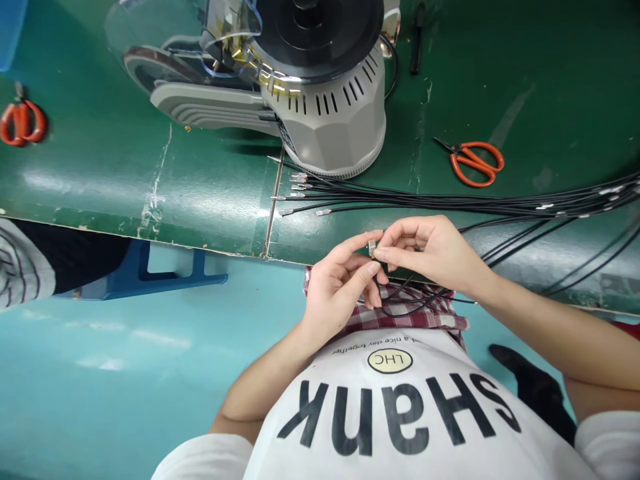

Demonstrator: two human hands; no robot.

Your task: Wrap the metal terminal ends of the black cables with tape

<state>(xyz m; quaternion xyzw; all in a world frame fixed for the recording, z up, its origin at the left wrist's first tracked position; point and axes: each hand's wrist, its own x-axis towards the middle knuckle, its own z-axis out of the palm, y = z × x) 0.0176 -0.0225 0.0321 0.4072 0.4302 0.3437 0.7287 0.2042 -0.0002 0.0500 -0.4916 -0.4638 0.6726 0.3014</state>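
My left hand and my right hand meet at the table's front edge, fingers closed in pinches. Between the fingertips shows a small silvery connector. My right thumb and index finger grip it, while my left index fingertip lies close beside it. My left thumb and fingers pinch a black cable just below; its loop hangs over the lap. Where cable and connector meet is hidden by the fingers. Beyond my hands lies a bundle of black cables with small clear-and-metal ends pointing left.
A grey machine with a black round top stands behind the cables. Orange-handled scissors lie right of it, and another orange-handled pair lies far left. A black pen-like tool is at the back. Below the edge stands a blue stool.
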